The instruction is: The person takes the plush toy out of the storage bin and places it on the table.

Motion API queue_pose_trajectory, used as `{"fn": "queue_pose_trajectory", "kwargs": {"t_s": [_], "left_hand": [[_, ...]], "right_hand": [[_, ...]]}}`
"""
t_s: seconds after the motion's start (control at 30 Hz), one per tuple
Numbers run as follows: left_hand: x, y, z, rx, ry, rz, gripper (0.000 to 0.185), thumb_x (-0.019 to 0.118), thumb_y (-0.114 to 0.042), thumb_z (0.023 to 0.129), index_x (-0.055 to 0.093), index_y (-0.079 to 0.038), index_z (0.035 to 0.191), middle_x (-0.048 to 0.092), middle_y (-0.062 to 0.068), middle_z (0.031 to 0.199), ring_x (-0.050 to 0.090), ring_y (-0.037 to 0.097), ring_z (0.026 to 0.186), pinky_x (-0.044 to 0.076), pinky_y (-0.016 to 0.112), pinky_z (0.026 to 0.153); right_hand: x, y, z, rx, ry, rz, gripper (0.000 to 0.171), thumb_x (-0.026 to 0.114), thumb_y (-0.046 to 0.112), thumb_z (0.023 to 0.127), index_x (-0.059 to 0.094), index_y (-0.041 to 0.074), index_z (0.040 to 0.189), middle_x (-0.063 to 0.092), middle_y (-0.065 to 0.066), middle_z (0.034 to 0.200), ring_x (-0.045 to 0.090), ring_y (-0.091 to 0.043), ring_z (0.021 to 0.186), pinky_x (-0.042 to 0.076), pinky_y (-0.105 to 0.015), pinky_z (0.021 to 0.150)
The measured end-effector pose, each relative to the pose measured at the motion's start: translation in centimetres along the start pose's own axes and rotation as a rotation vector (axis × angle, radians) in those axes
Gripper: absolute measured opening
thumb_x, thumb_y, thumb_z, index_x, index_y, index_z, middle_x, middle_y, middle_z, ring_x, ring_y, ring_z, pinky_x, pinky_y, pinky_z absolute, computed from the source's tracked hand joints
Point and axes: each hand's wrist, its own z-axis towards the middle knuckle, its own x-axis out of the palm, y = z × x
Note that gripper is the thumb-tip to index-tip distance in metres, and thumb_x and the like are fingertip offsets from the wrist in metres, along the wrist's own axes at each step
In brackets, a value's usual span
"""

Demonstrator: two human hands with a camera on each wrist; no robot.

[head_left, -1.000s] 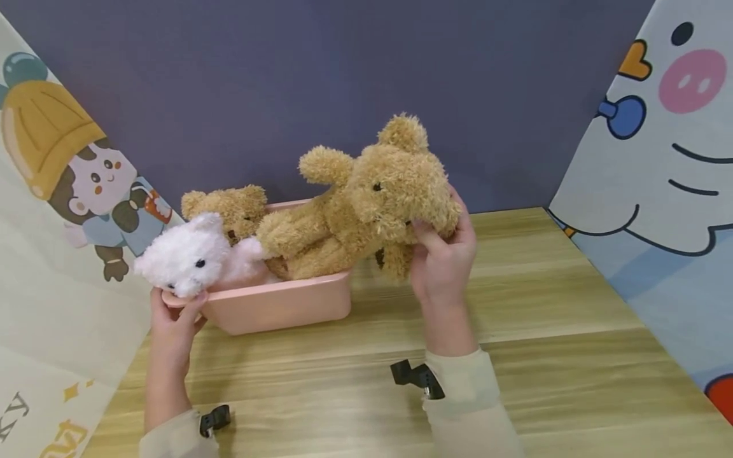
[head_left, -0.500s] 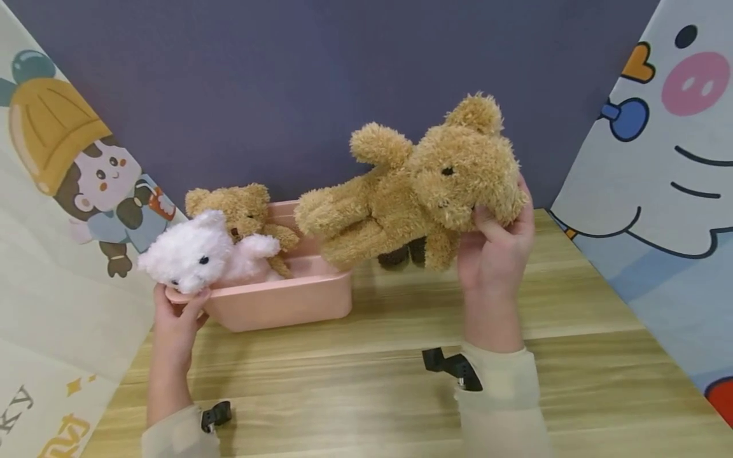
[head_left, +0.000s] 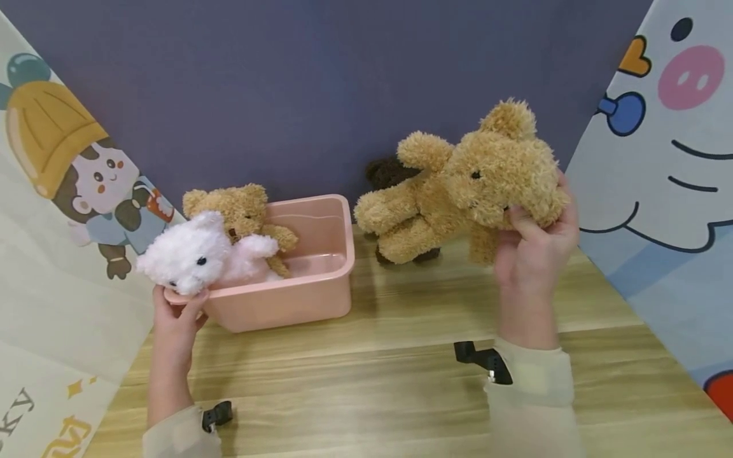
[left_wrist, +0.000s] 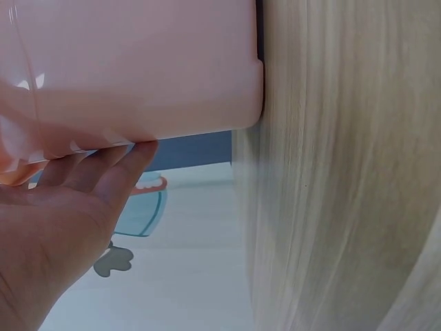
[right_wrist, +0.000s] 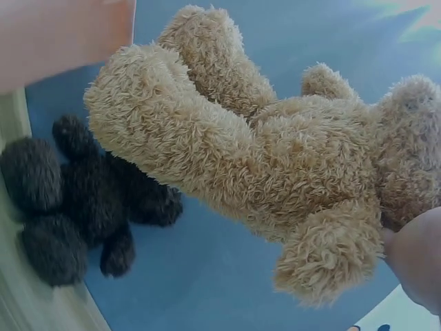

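Tan teddy bear (head_left: 458, 191) is held in the air above the wooden surface (head_left: 372, 375), to the right of the pink bin (head_left: 298, 299) and apart from it. The bear lies roughly horizontal, head toward the right, legs pointing left toward the bin. The right hand (head_left: 532, 254) grasps the bear at the head, with the fingers curled up around the lower side of the head. In the right wrist view the tan teddy bear (right_wrist: 262, 158) fills most of the frame, legs toward the upper left, and only a small part of the hand shows at the lower right edge.

A dark brown plush toy (head_left: 395, 175) sits on the surface against the purple back wall (head_left: 321, 83), directly behind the held bear and partly hidden by it. The right wrist view shows the same dark brown plush toy (right_wrist: 76, 200) below and left of the bear.

The left hand (head_left: 177, 315) grips the left end of the pink bin at its rim. The left wrist view shows its fingers (left_wrist: 103, 172) laid flat against the bin's outer wall (left_wrist: 138, 62). Inside the bin, a white plush toy (head_left: 195, 254) leans over the left rim just above the left hand, and a smaller tan bear (head_left: 240, 210) sits behind it, touching it. The right half of the bin holds nothing visible.
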Motion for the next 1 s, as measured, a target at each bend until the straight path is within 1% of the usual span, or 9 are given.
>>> {"fn": "queue_pose_trajectory", "kwargs": {"t_s": [0.1, 0.17, 0.23, 0.33, 0.43, 0.67, 0.77, 0.9, 1.0], "left_hand": [[0.0, 0.1, 0.0, 0.001, -0.004, -0.008, 0.074, 0.065, -0.022, 0.107, 0.018, -0.044, 0.160, 0.031, -0.008, 0.161, 0.036, 0.016, 0.148, 0.028, 0.070, 0.124], [0.0, 0.1, 0.0, 0.004, -0.005, -0.009, 0.076, 0.065, -0.023, 0.107, 0.017, -0.044, 0.161, 0.030, -0.008, 0.161, 0.035, 0.018, 0.150, 0.027, 0.071, 0.124], [0.0, 0.1, 0.0, 0.009, -0.004, -0.012, 0.078, 0.066, -0.023, 0.107, 0.015, -0.044, 0.162, 0.029, -0.007, 0.162, 0.033, 0.019, 0.152, 0.025, 0.073, 0.124], [0.0, 0.0, 0.1, 0.015, 0.003, -0.016, 0.078, 0.066, -0.023, 0.107, 0.015, -0.043, 0.162, 0.028, -0.007, 0.163, 0.032, 0.020, 0.153, 0.025, 0.073, 0.124], [0.1, 0.1, 0.2, 0.015, 0.005, -0.020, 0.077, 0.066, -0.023, 0.106, 0.016, -0.043, 0.161, 0.028, -0.007, 0.163, 0.032, 0.019, 0.152, 0.025, 0.072, 0.125], [0.1, 0.2, 0.2, 0.019, 0.005, -0.017, 0.079, 0.066, -0.022, 0.106, 0.014, -0.043, 0.162, 0.027, -0.007, 0.162, 0.030, 0.020, 0.154, 0.024, 0.073, 0.125], [0.2, 0.1, 0.2, 0.020, 0.010, -0.015, 0.078, 0.065, -0.022, 0.107, 0.014, -0.042, 0.162, 0.027, -0.007, 0.162, 0.030, 0.020, 0.153, 0.023, 0.073, 0.125], [0.2, 0.1, 0.1, 0.011, 0.005, -0.012, 0.075, 0.064, -0.022, 0.107, 0.015, -0.042, 0.160, 0.028, -0.007, 0.161, 0.031, 0.019, 0.152, 0.025, 0.072, 0.125], [0.2, 0.0, 0.1, 0.008, 0.002, -0.010, 0.072, 0.063, -0.022, 0.108, 0.016, -0.042, 0.159, 0.029, -0.007, 0.160, 0.033, 0.018, 0.151, 0.026, 0.071, 0.125]], "right_hand": [[-0.3, 0.5, 0.5, -0.017, 0.028, -0.026, 0.057, 0.051, -0.036, 0.086, 0.067, -0.004, 0.131, 0.061, -0.021, 0.138, 0.060, -0.033, 0.121, 0.060, -0.035, 0.079], [-0.5, 0.9, 0.9, -0.031, 0.053, -0.052, 0.057, 0.051, -0.037, 0.085, 0.068, -0.005, 0.129, 0.061, -0.022, 0.134, 0.060, -0.030, 0.108, 0.056, -0.031, 0.069], [-0.7, 1.4, 1.4, -0.046, 0.085, -0.088, 0.059, 0.049, -0.039, 0.084, 0.068, -0.006, 0.129, 0.062, -0.022, 0.134, 0.060, -0.029, 0.106, 0.055, -0.029, 0.067], [-0.8, 2.1, 2.2, -0.058, 0.115, -0.116, 0.067, 0.041, -0.044, 0.080, 0.067, -0.008, 0.130, 0.061, -0.023, 0.136, 0.062, -0.030, 0.111, 0.056, -0.030, 0.071], [-0.8, 2.7, 3.0, -0.066, 0.134, -0.163, 0.074, 0.035, -0.046, 0.074, 0.067, -0.010, 0.130, 0.059, -0.024, 0.141, 0.061, -0.034, 0.125, 0.058, -0.032, 0.078], [-0.9, 4.0, 5.1, -0.037, 0.224, -0.422, 0.079, 0.040, -0.043, 0.070, 0.072, -0.003, 0.130, 0.056, -0.016, 0.152, 0.052, -0.033, 0.140, 0.062, -0.025, 0.081], [-1.1, 4.6, 6.4, 0.023, 0.251, -0.488, 0.080, 0.044, -0.043, 0.072, 0.072, 0.002, 0.132, 0.054, -0.012, 0.155, 0.049, -0.032, 0.146, 0.062, -0.023, 0.089], [-1.4, 5.1, 8.5, 0.113, 0.300, -0.525, 0.079, 0.047, -0.043, 0.078, 0.069, 0.005, 0.138, 0.049, -0.009, 0.160, 0.044, -0.029, 0.153, 0.060, -0.021, 0.092], [-1.5, 5.2, 10.0, 0.156, 0.335, -0.642, 0.075, 0.055, -0.037, 0.083, 0.068, 0.010, 0.141, 0.048, -0.004, 0.162, 0.042, -0.026, 0.155, 0.058, -0.017, 0.091]]}}
